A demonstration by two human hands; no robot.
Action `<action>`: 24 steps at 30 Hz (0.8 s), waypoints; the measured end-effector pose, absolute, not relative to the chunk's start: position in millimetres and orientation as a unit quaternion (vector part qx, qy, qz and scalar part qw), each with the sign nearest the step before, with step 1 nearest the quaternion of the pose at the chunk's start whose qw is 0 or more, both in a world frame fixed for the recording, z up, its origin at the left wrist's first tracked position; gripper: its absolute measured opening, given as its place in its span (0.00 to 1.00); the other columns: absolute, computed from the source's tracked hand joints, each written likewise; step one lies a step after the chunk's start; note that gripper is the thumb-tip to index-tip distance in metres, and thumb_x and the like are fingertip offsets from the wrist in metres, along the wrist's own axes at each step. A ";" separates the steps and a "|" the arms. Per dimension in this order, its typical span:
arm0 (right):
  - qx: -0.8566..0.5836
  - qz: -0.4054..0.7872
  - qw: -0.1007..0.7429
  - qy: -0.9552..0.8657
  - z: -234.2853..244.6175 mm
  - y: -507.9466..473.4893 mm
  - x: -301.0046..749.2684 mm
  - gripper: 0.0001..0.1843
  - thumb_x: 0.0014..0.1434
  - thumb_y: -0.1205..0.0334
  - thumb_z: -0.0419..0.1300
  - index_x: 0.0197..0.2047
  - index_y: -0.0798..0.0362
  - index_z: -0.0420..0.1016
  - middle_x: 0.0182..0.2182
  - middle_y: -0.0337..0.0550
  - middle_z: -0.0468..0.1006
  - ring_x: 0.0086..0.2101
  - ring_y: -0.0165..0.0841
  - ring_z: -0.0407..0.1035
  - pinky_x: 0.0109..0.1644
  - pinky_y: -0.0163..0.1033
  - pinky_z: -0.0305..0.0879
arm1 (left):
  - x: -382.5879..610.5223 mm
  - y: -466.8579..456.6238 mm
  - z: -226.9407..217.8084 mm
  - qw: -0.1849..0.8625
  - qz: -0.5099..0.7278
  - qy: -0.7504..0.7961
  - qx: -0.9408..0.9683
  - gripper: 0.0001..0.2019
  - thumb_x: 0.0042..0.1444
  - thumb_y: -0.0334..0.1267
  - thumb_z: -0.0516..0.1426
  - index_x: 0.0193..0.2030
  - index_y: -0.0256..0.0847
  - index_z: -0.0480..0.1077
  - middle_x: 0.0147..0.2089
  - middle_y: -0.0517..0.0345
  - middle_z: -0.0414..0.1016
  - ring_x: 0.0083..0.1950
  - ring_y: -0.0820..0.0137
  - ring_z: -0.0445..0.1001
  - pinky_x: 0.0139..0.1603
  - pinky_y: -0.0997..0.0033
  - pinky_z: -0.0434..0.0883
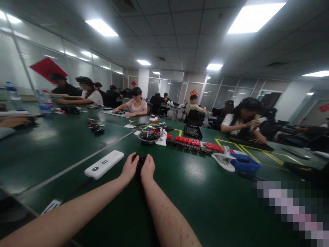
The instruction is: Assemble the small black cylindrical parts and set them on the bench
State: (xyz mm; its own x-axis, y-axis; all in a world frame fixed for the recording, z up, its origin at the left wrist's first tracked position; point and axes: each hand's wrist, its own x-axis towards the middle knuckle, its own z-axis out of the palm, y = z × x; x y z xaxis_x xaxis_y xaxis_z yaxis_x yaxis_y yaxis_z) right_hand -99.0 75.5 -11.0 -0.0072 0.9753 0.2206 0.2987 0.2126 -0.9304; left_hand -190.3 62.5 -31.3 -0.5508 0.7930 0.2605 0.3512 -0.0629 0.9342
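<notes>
Close together over the green table (180,206), my left hand (130,168) and my right hand (148,168) are both closed around a small black object (139,162). Its kind I cannot make out, since fingers cover most of it. To the left of my hands lies a white power bank (105,164) with a dark cable at its near end. Just beyond them a round metal dish (148,137) holds black items. Beside that dish is a white clamp (161,137).
A row of red blocks (189,141) runs rightward to a second white clamp (224,159) and a blue bin (245,163). A black tray (192,132) sits behind. Black and orange items (96,127) lie at left. Several people work around the table.
</notes>
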 end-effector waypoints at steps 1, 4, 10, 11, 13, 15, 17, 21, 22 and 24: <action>-0.521 0.349 0.481 -0.613 -12.1 82.1 -86.8 0.11 0.62 0.60 0.52 0.47 0.54 0.67 0.46 0.45 0.70 0.42 0.35 0.68 0.45 0.46 0.66 | -178.4 70.0 -32.6 0.194 0.584 0.653 0.442 0.16 0.58 0.40 0.50 0.52 0.36 0.62 0.53 0.44 0.66 0.55 0.59 0.64 0.56 0.60 0.60; -0.536 0.328 0.492 -0.603 -14.7 104.0 -37.9 0.11 0.62 0.60 0.53 0.47 0.55 0.67 0.45 0.45 0.70 0.42 0.35 0.68 0.45 0.46 0.66 | -129.6 95.8 -35.5 0.217 0.579 0.633 0.466 0.17 0.59 0.41 0.50 0.53 0.37 0.61 0.54 0.44 0.65 0.56 0.58 0.64 0.55 0.61 0.60; -0.579 0.277 0.510 -0.573 -12.9 138.6 83.2 0.12 0.62 0.60 0.53 0.47 0.55 0.67 0.45 0.45 0.70 0.41 0.36 0.68 0.44 0.46 0.66 | -5.5 138.7 -32.5 0.268 0.568 0.586 0.512 0.16 0.59 0.40 0.52 0.52 0.35 0.62 0.53 0.42 0.65 0.56 0.58 0.63 0.55 0.60 0.60; -0.584 0.271 0.512 -0.569 -12.2 141.7 100.7 0.12 0.62 0.60 0.53 0.47 0.55 0.67 0.45 0.45 0.70 0.41 0.35 0.68 0.44 0.46 0.67 | 12.7 142.6 -31.5 0.275 0.566 0.580 0.517 0.16 0.60 0.40 0.52 0.52 0.35 0.62 0.53 0.43 0.65 0.56 0.58 0.63 0.55 0.58 0.60; -0.592 0.261 0.516 -0.561 -11.4 146.1 129.8 0.11 0.62 0.60 0.53 0.47 0.55 0.67 0.45 0.45 0.70 0.41 0.35 0.68 0.44 0.46 0.67 | 43.5 147.9 -29.9 0.284 0.564 0.571 0.525 0.16 0.60 0.40 0.52 0.53 0.35 0.61 0.54 0.45 0.64 0.55 0.59 0.63 0.55 0.54 0.59; -0.596 0.258 0.520 -0.556 -11.8 148.8 150.6 0.12 0.62 0.60 0.53 0.47 0.55 0.67 0.45 0.45 0.70 0.41 0.35 0.68 0.43 0.45 0.67 | 65.7 151.1 -28.8 0.291 0.562 0.567 0.528 0.15 0.61 0.40 0.51 0.53 0.36 0.61 0.54 0.47 0.63 0.55 0.59 0.63 0.55 0.53 0.59; -0.594 0.260 0.523 -0.553 -13.4 150.7 163.9 0.12 0.62 0.60 0.53 0.47 0.55 0.67 0.45 0.45 0.70 0.40 0.35 0.68 0.43 0.45 0.67 | 79.3 152.9 -28.3 0.295 0.558 0.568 0.528 0.16 0.62 0.40 0.51 0.54 0.36 0.60 0.55 0.46 0.63 0.56 0.59 0.62 0.55 0.54 0.58; -0.580 0.270 0.535 -0.552 -19.1 155.0 174.0 0.12 0.62 0.60 0.53 0.47 0.56 0.66 0.45 0.45 0.70 0.41 0.36 0.68 0.43 0.46 0.67 | 88.5 154.7 -29.6 0.301 0.551 0.570 0.531 0.19 0.61 0.41 0.51 0.56 0.32 0.59 0.55 0.40 0.62 0.57 0.58 0.60 0.56 0.57 0.57; -0.576 0.272 0.539 -0.551 -20.7 156.2 174.3 0.12 0.62 0.60 0.54 0.47 0.56 0.66 0.45 0.45 0.70 0.41 0.36 0.68 0.43 0.46 0.67 | 88.8 154.9 -30.4 0.303 0.549 0.570 0.531 0.20 0.61 0.41 0.51 0.56 0.32 0.58 0.55 0.40 0.62 0.57 0.58 0.60 0.57 0.57 0.57; -0.568 0.273 0.550 -0.549 -23.6 158.3 174.1 0.13 0.62 0.60 0.54 0.48 0.56 0.66 0.45 0.45 0.70 0.42 0.36 0.68 0.44 0.47 0.67 | 87.9 155.0 -32.4 0.308 0.546 0.570 0.532 0.20 0.61 0.41 0.51 0.56 0.32 0.58 0.56 0.41 0.62 0.58 0.58 0.59 0.57 0.56 0.56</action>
State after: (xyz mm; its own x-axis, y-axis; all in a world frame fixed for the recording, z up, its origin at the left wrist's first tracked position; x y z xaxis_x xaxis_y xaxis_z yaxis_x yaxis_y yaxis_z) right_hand 174.1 158.3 -23.6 0.2492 0.9230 0.2933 0.3234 0.2062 -0.9235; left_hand 87.9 155.0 -32.4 -0.2455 0.9417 0.2302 0.2693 -0.1619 0.9494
